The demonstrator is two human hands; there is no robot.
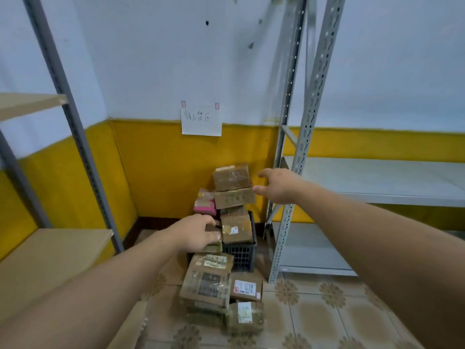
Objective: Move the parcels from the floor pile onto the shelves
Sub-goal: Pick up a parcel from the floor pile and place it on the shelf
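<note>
At the black crate's [240, 256] left rim the left hand [198, 233] grips a small parcel [213, 227]; the right hand [279, 186], fingers spread, hovers just beside the top parcel [231, 176] stacked above the crate.

Tally: about ten parcels [205, 285] in the pile, one pink packet [204, 207] among them; one black crate [240, 255]; one tan-boarded shelf rack [50, 255], one grey shelf rack [377, 182]; one paper notice [201, 124].

Soft, even indoor light, fairly bright, gives the white wall [151, 59] a cool cast; its source cannot be told. Shadows are faint, darkest in the corner behind the parcels [231, 187]. The wide lens tilts the shelf posts [312, 96] outward toward the edges. Fine detail is soft throughout, the near forearms [100, 285] most smeared.
</note>
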